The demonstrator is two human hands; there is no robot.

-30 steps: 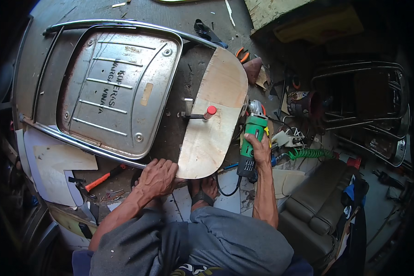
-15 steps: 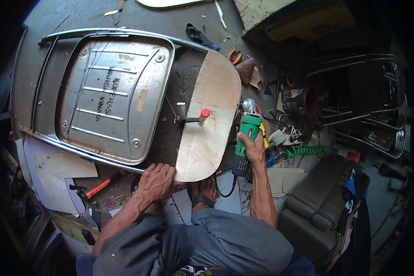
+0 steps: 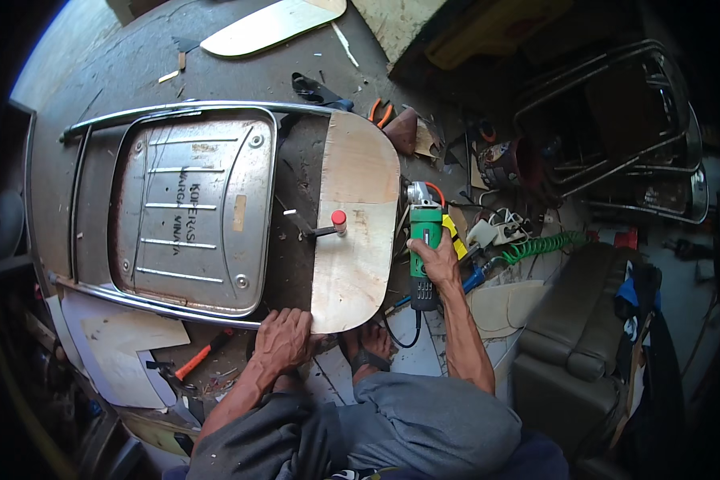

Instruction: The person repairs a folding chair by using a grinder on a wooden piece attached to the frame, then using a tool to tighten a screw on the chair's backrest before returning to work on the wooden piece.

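A person in grey trousers (image 3: 436, 408) works over a pale plywood board (image 3: 352, 280), its right side rounded, at the centre of the frame. The right hand (image 3: 438, 262) grasps a green angle grinder (image 3: 426, 228), fingers wrapped around its body, with the metal head (image 3: 416, 193) at the board's right edge; whether the disc touches the wood cannot be told.

The left hand (image 3: 284, 340) rests at the board's lower left corner, fingers bent over the lower tube of a metal chair frame (image 3: 192, 105); how firmly they grip, and whether they also hold the board, cannot be made out. A clamp with a red handle (image 3: 338, 218) stands across the board's straight left edge.

Left of centre, a worn metal panel (image 3: 208, 264) with raised ribs lies within the frame's tubes. A hammer with an orange handle (image 3: 204, 356) lies at lower left, near a plywood offcut (image 3: 128, 344). Orange-handled pliers (image 3: 380, 113) sit just beyond the board's upper right curve, and another rounded board (image 3: 276, 28) lies at the top. To the right are a green coiled hose (image 3: 548, 244) and a dark brown padded seat (image 3: 580, 304).
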